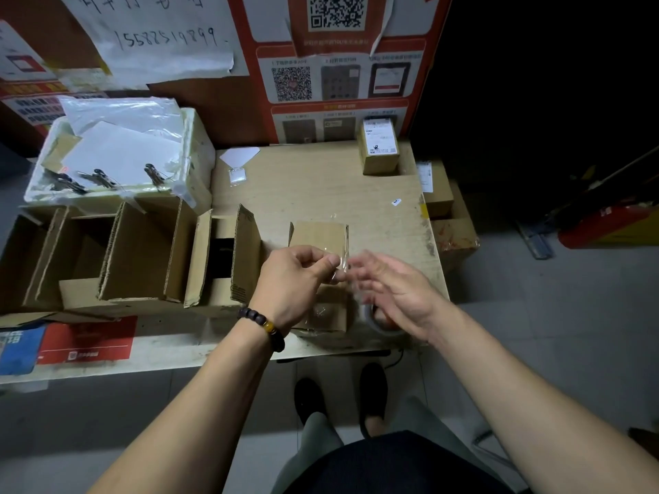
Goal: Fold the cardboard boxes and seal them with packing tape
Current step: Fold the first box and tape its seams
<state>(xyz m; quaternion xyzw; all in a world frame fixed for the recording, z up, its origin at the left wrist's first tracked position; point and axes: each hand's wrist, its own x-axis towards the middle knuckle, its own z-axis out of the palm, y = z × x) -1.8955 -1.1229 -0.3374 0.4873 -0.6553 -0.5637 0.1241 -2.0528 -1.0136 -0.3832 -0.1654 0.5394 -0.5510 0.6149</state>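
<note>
Right now it's the taping step: the left hand (296, 276) pinches clear tape (341, 262) over the small box (321, 240) on the table (321, 187); the blurred right hand (388, 283) looks loosely spread. Next, I'd guess, press it down.

1. The right hand (388, 290) is motion-blurred; its fingers (360, 270) cannot be told apart.
2. The tape roll (378, 320) is mostly hidden under that hand.
3. The left hand (296, 279) covers part of the small cardboard box (321, 240).
4. The handwritten sheet (160, 30) is cut off by the top edge.
</note>
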